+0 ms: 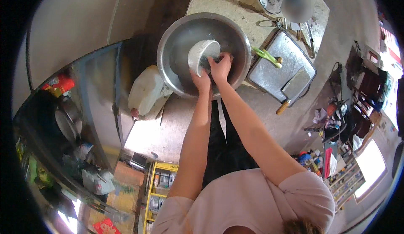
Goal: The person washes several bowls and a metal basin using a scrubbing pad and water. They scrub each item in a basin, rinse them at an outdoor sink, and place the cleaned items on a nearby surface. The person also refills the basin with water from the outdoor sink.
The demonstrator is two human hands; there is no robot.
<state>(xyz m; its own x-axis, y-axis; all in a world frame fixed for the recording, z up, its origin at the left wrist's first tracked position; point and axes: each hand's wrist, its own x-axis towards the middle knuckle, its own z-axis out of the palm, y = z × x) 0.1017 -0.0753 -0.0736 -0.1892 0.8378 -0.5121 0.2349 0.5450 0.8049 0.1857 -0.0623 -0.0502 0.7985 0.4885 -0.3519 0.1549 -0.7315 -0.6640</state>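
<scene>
A white bowl (196,58) is tilted on its side inside a large round steel basin (168,72). My left hand (201,81) grips the bowl by its near rim. My right hand (221,68) is at the bowl's open side, its fingers bent in toward the inner wall. Whatever those fingers may hold is too small and dark to make out. Cloudy water seems to lie in the basin around the bowl.
Right of the basin, a metal tray-like board (278,59) carries green onion stalks (267,57) and a cleaver (296,84) with a wooden handle. Utensils (290,23) and a lidded white container (270,1) stand beyond. A whitish plastic jug (145,92) is at the basin's left.
</scene>
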